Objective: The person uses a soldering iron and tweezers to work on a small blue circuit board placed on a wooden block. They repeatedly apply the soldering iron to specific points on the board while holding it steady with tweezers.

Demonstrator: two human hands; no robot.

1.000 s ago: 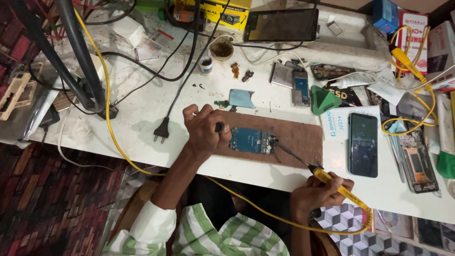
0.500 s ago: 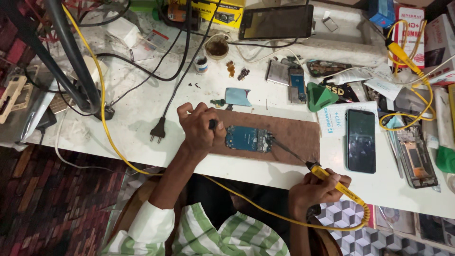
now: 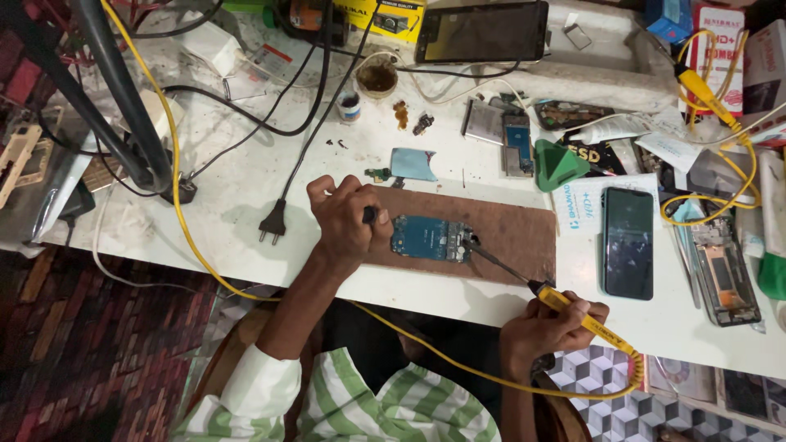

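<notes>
i see the blue circuit board [image 3: 430, 238], a flat rectangle studded with small metal parts, lying on a brown, matte rectangular work mat [image 3: 508, 233] near the front edge of the white counter [image 3: 229, 229]. my left hand [image 3: 344, 217] is clenched around a small dark tool [image 3: 370, 215], resting on the mat's left end and touching the board's left edge. my right hand [image 3: 548, 327] hangs off the counter's front edge, fingers [image 3: 591, 309] wrapped around the yellow soldering iron [image 3: 573, 313]; its thin dark metal shaft runs up-left and the tip meets the board's right edge.

the mat to the right of the board is bare, and so is the strip of counter between mat and front edge. the iron's glossy yellow cable [image 3: 176, 176] loops below the counter edge, then climbs across the counter on the left past a black two-pin plug [image 3: 273, 224] just beside my left hand.

to the right of the mat, a dark smartphone [image 3: 628, 241] lies face up on a white sheet, with an opened phone frame [image 3: 725, 270] beyond it. behind the mat sit a pale blue scrap [image 3: 412, 164], a green triangular pick [image 3: 557, 166] and loose phone parts [image 3: 501, 131]. a black tablet [image 3: 483, 31] lies at the far edge, and dark stand legs [image 3: 123, 106] crowd the left.
</notes>
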